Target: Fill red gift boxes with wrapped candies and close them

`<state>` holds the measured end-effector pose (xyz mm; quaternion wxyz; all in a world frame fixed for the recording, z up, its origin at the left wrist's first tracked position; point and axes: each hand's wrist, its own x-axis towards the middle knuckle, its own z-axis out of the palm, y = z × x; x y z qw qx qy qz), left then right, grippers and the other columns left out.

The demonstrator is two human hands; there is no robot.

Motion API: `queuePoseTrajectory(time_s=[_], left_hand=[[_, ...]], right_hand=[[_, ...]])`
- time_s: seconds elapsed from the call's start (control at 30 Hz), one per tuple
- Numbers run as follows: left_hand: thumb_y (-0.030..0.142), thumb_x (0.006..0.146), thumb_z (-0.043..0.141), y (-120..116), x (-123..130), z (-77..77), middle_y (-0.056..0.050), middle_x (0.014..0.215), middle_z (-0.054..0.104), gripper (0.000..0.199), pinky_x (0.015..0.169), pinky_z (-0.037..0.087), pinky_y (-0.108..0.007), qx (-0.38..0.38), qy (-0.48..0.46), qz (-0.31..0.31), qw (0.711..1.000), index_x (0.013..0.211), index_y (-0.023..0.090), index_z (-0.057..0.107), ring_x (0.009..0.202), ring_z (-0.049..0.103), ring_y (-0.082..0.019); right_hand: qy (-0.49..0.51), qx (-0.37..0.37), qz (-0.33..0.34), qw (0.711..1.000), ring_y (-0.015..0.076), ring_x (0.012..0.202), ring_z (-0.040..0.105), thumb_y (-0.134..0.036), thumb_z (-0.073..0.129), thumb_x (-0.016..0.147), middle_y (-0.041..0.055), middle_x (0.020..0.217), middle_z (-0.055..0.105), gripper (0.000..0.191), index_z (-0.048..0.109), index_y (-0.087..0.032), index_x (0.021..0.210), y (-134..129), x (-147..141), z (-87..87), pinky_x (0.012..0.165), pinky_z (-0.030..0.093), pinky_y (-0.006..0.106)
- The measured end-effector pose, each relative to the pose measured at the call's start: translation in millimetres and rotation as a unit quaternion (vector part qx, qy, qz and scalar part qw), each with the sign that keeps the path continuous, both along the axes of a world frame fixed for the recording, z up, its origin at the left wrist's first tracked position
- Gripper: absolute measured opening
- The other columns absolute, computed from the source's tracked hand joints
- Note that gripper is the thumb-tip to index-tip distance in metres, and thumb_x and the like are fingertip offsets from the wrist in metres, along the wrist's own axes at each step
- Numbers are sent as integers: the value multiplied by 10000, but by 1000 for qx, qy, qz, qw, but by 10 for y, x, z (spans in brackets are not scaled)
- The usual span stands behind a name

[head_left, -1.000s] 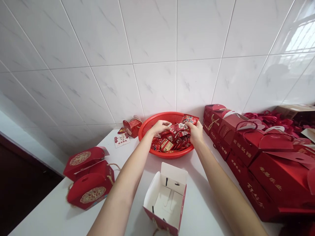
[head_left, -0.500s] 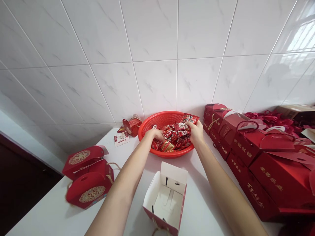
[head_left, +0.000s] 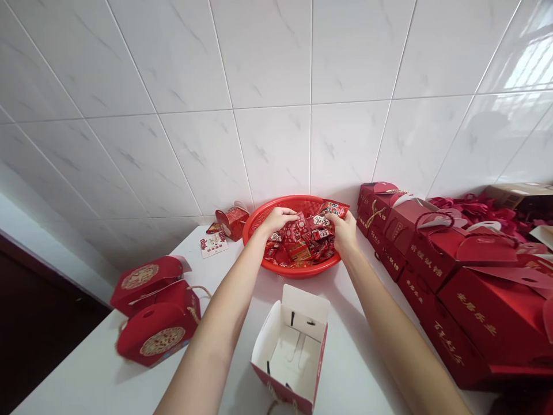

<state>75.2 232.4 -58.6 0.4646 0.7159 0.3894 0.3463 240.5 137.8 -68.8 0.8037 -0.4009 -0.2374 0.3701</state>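
A red plastic basket [head_left: 298, 272] stands against the wall, filled with small red wrapped packets [head_left: 302, 248]. Over its left part, my left hand [head_left: 280, 221] is closed, pinching a red patterned packet [head_left: 301, 222] by its edge. At the right side of the basket my right hand [head_left: 343, 227] is closed on a red packet with white print [head_left: 319, 221]. A larger red packet [head_left: 336, 207] lies by its fingers at the rim. Below the basket sits an open gift box [head_left: 298, 346], white inside with nothing in it and a rope handle at its near end.
Two red gift boxes [head_left: 159, 334] stand at the left of the white table [head_left: 233, 271]. A small red box [head_left: 233, 222] and a printed card [head_left: 213, 245] lie by the wall. Stacked red boxes [head_left: 466, 300] line the right side, with pink ribbons [head_left: 475, 210] behind.
My left hand has risen from among the packets and shifted slightly right, lifting a red patterned packet. My right hand has stayed in place with its packet.
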Motion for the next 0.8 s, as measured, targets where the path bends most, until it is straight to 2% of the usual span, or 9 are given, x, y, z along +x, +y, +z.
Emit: queuePoseTrajectory(time_s=[0.17,0.4,0.63,0.8], left_hand=[[431,546,779,-63,6,36,-23,761,690,357,675,435,-265,-14,-52,-2,999,754,153,693,682,571,-141],[369,566,706,-51,24,47,-37,759,704,235,718,431,-288,18,-69,50,996,676,162,695,751,575,-175],[360,549,787,-143,41,99,-1,777,672,372,679,422,-262,-18,-155,3,988,849,160,696,690,560,-125],[378,527,850,-246,78,131,5,750,656,440,655,413,-262,-42,-86,-60,994,863,135,703,651,531,-105]], right_hand=[[-6,-2,0,1000,150,605,606,-185,680,478,-53,648,658,296,562,-205,749,2,-4,-1,574,515,275],[-21,-5,3,1000,167,627,617,-211,689,483,-45,680,659,323,554,-209,776,-15,5,-10,574,515,288],[-55,-16,23,998,180,658,630,-208,695,479,-38,696,666,336,565,-212,788,-27,-8,-1,612,528,302],[-94,-18,68,993,178,666,625,-239,746,480,-15,734,682,381,599,-190,828,-28,-22,-30,653,530,320]])
